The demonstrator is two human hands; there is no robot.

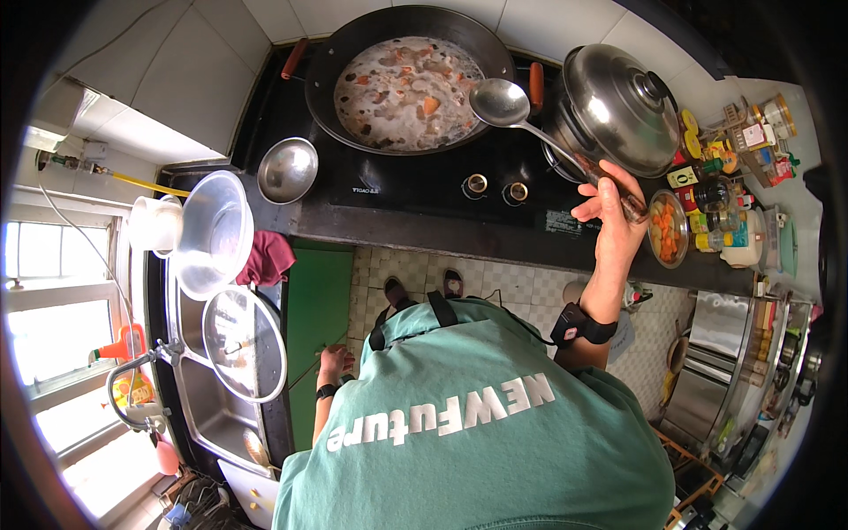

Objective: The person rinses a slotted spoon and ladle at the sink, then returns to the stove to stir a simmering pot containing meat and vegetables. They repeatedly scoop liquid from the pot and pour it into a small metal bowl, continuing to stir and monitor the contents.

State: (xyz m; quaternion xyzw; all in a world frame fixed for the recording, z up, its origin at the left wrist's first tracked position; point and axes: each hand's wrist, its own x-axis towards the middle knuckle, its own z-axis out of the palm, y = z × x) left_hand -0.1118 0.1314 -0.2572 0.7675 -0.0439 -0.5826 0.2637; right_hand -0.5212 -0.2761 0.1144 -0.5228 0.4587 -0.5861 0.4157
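My right hand (pixel 613 199) grips the dark handle of a metal ladle (pixel 501 103). The ladle's bowl hangs over the right rim of a large wok (pixel 411 142) with red-orange handles. Pale, frothy liquid with orange chunks and dark pieces (pixel 404 93) fills much of the wok. My left hand (pixel 336 360) hangs low beside a green cabinet door (pixel 318 298), its fingers loosely curled. Whether it holds anything is unclear. To the right of the wok stands a pot with a domed metal lid (pixel 616 99).
A metal bowl (pixel 288 170) sits at the left of the black gas stove (pixel 411 192). A clear basin (pixel 215 235) and a glass lid (pixel 244 343) lie by the sink (pixel 212 430). A bowl of cut orange and pale pieces (pixel 668 228) stands near several bottles (pixel 715 193) on the right.
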